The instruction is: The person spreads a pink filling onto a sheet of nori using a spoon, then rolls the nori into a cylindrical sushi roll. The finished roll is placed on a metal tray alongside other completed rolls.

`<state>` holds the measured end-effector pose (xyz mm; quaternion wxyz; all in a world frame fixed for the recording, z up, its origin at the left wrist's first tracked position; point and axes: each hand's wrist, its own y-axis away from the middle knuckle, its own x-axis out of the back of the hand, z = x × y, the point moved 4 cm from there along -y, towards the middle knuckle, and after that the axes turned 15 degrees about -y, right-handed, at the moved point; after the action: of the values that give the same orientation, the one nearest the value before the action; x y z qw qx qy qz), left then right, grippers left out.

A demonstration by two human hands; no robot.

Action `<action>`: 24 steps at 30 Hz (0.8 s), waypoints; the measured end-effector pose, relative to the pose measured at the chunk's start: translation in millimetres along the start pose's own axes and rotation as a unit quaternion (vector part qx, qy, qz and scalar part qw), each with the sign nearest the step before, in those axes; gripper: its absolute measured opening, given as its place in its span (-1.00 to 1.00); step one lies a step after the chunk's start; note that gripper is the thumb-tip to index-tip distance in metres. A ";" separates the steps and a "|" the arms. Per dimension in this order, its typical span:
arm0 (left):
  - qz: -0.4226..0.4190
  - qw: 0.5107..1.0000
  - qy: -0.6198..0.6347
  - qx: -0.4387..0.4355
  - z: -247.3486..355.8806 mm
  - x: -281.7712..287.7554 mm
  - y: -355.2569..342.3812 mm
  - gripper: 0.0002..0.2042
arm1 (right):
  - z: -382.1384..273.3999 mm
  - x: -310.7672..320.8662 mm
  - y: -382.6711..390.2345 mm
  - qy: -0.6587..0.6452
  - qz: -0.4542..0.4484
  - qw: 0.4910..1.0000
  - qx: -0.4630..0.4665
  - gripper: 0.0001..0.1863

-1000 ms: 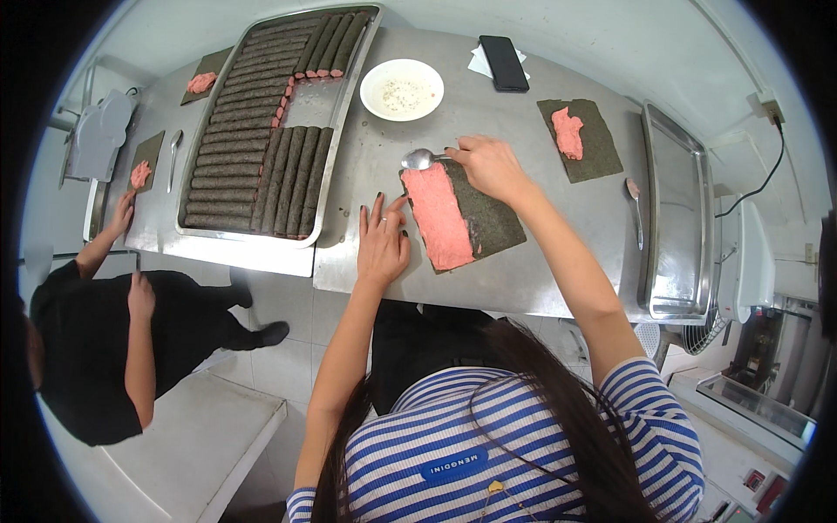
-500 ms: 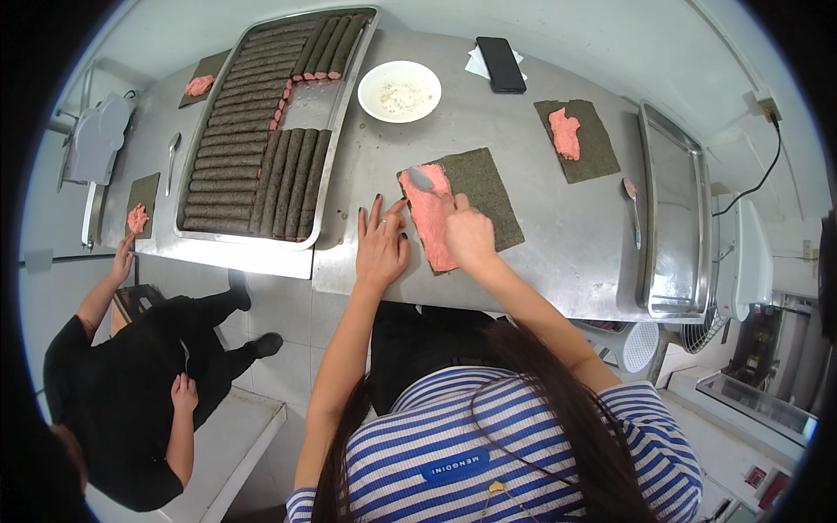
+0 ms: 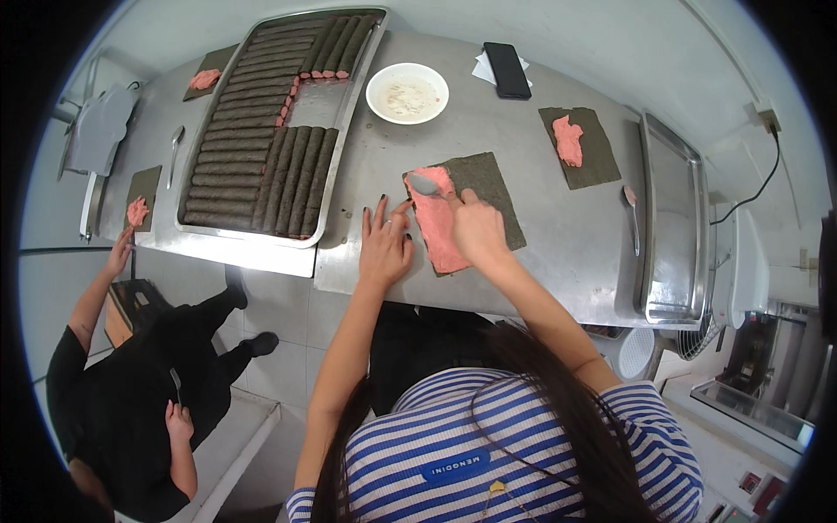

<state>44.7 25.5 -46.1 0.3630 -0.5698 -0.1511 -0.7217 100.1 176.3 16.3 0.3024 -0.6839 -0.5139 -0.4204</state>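
In front of me a dark green seaweed sheet (image 3: 499, 196) lies flat on the metal table, its left half covered with a layer of pink paste (image 3: 440, 235). My right hand (image 3: 479, 228) is closed around the handle of a metal spoon (image 3: 424, 184). The spoon's bowl presses on the paste near the far left corner. My left hand (image 3: 385, 248) rests on the table left of the sheet, fingers spread, its index fingertip at the sheet's left edge. To the right lies another seaweed sheet (image 3: 602, 161) bearing a pink paste lump (image 3: 568, 142).
A tray (image 3: 324, 196) of dark seaweed rolls stands left, beside a white bowl (image 3: 407, 94). A phone (image 3: 506, 70), a second spoon (image 3: 632, 218) and another tray (image 3: 647, 209) are farther right. At far left, a co-worker's hand (image 3: 121, 250) touches another seaweed sheet (image 3: 142, 187).
The whole view has shifted slightly. My spoon stays near the paste's far end, with only a small movement. The co-worker's lower hand, holding a utensil, has moved a little toward the bottom of the picture.
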 end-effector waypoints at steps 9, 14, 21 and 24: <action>-0.003 1.000 -0.005 -0.001 0.4 -0.1 -0.8 -0.66 | 30.3 33.5 -64.2 0.060 -0.024 0.967 0.246 -0.64; -0.004 1.000 -0.005 0.004 0.0 0.4 0.8 -0.70 | 20.4 50.8 -76.8 0.081 -0.032 0.974 0.209 -0.73; -0.002 1.000 -0.007 0.001 0.8 1.0 0.3 -0.72 | 27.0 48.4 -71.2 0.062 -0.045 0.974 0.211 -0.75; 0.003 1.000 -0.010 0.001 0.0 0.8 1.3 -0.73 | 21.1 49.5 -64.0 0.077 -0.024 0.984 0.161 -0.79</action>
<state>45.6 24.3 -45.6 0.3643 -0.5768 -0.1533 -0.7149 50.3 234.9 49.1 0.4366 -0.5792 -0.5664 -0.3912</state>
